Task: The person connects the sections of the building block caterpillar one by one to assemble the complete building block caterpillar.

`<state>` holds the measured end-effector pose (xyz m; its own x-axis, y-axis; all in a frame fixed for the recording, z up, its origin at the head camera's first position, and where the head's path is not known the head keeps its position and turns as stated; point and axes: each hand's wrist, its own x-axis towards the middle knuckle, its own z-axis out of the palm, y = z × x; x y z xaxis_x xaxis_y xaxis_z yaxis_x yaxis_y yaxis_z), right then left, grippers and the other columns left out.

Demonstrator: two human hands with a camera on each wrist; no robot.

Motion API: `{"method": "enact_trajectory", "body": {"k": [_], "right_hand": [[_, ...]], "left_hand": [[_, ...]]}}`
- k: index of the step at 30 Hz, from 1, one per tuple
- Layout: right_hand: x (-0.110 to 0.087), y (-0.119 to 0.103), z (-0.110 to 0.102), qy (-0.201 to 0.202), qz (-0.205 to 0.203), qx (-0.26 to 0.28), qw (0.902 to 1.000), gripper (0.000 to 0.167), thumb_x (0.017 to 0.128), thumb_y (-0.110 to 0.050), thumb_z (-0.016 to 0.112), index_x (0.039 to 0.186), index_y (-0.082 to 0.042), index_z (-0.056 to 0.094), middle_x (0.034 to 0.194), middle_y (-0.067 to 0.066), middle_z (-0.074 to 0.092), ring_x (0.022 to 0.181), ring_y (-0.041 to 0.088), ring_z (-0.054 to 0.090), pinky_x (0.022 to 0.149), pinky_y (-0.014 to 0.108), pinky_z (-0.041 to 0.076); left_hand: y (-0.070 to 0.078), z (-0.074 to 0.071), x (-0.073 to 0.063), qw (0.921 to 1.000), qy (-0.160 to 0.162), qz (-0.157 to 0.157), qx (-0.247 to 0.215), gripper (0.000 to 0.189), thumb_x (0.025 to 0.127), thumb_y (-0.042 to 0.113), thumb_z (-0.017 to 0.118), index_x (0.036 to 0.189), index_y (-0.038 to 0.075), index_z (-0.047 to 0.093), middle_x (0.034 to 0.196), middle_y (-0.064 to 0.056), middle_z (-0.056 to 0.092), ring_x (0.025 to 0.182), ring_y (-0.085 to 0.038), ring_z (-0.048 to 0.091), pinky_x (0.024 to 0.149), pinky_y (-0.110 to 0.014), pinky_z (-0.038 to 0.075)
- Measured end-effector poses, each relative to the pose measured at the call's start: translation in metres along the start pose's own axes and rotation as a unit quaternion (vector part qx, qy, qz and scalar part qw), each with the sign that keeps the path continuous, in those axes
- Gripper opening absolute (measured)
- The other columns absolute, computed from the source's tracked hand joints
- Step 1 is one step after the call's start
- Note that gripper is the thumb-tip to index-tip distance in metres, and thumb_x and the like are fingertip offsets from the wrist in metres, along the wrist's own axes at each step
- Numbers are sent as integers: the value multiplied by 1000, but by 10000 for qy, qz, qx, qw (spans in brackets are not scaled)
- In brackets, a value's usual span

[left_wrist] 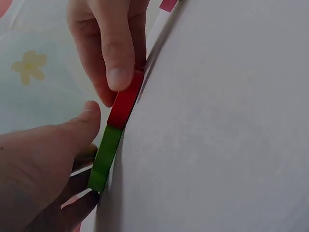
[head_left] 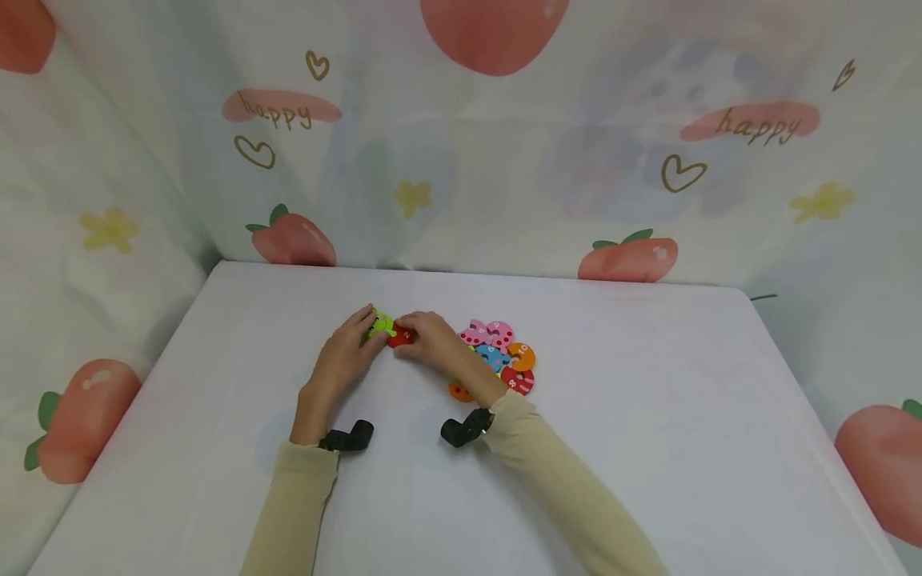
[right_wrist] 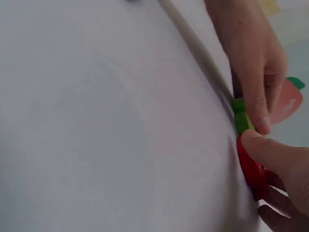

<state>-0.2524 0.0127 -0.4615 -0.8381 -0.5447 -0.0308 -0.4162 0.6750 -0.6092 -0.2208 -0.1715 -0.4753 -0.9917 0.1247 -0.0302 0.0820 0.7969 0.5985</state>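
Note:
A flat green puzzle piece with a smiling face [head_left: 382, 322] lies on the white table. My left hand [head_left: 344, 352] holds it, fingers round its far left edge and thumb at its near side. Against it sits a red puzzle piece [head_left: 400, 336] bearing a number, which my right hand [head_left: 435, 342] pinches between thumb and fingers. In the left wrist view the red piece [left_wrist: 126, 104] and the green piece [left_wrist: 105, 157] touch end to end. The right wrist view also shows the red piece [right_wrist: 251, 166] meeting the green piece [right_wrist: 243, 116]; fingers partly cover both.
Beside my right wrist lies a cluster of numbered puzzle pieces: pink [head_left: 499, 334], blue [head_left: 491, 358], orange [head_left: 522, 356] and red [head_left: 520, 381] ones, partly hidden by the forearm. The white table [head_left: 648, 440] ends at a fruit-patterned curtain [head_left: 504, 200] behind and on both sides.

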Motion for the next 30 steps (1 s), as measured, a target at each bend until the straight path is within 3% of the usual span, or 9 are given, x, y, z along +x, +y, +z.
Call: {"method": "enact_trajectory", "body": {"k": [4, 8, 13, 20, 24, 30], "right_hand": [[-17, 5, -16, 73, -73, 190, 9998, 57, 91, -26, 69, 141, -7, 49, 149, 14, 47, 140, 30, 42, 116, 47, 35], [-47, 16, -40, 707, 102, 780, 9944, 55, 93, -28, 65, 142, -9, 48, 149, 13, 45, 141, 31, 41, 114, 49, 37], [-87, 37, -68, 1302, 393, 1066, 9850, 52, 94, -24, 64, 141, -8, 48, 145, 15, 49, 134, 34, 47, 108, 50, 44], [-119, 71, -87, 1563, 880, 844, 9801, 52, 95, -21, 62, 142, -5, 46, 143, 18, 50, 130, 36, 49, 107, 53, 43], [-125, 87, -90, 1659, 1144, 753, 9766, 52, 96, -24, 60, 142, -4, 45, 143, 19, 51, 130, 36, 50, 107, 52, 43], [-126, 95, -90, 1659, 1188, 760, 9760, 51, 96, -23, 60, 141, -3, 46, 142, 19, 51, 129, 36, 50, 107, 52, 43]], "left_hand": [[2, 4, 0, 9995, 289, 33, 113, 60, 94, 33, 63, 143, 3, 46, 156, -12, 36, 143, -34, 35, 114, -53, 34], [4, 7, 0, 9972, 560, 314, 378, 51, 92, 28, 67, 136, 4, 55, 148, -14, 44, 136, -34, 42, 110, -51, 40], [9, 3, -2, 9956, 426, 594, 593, 42, 94, 19, 64, 132, 3, 59, 141, -13, 52, 133, -33, 45, 111, -49, 39], [10, -7, -5, 9979, 112, 252, 589, 42, 98, 10, 55, 139, 6, 52, 150, -11, 44, 142, -30, 38, 116, -46, 35], [10, -6, -5, 9985, 50, 112, 526, 47, 99, 21, 55, 142, 5, 48, 154, -11, 39, 144, -31, 33, 116, -49, 33], [9, -2, -4, 9990, 120, -28, 419, 57, 93, 32, 64, 141, 5, 49, 153, -13, 40, 144, -32, 34, 114, -52, 36]]}}
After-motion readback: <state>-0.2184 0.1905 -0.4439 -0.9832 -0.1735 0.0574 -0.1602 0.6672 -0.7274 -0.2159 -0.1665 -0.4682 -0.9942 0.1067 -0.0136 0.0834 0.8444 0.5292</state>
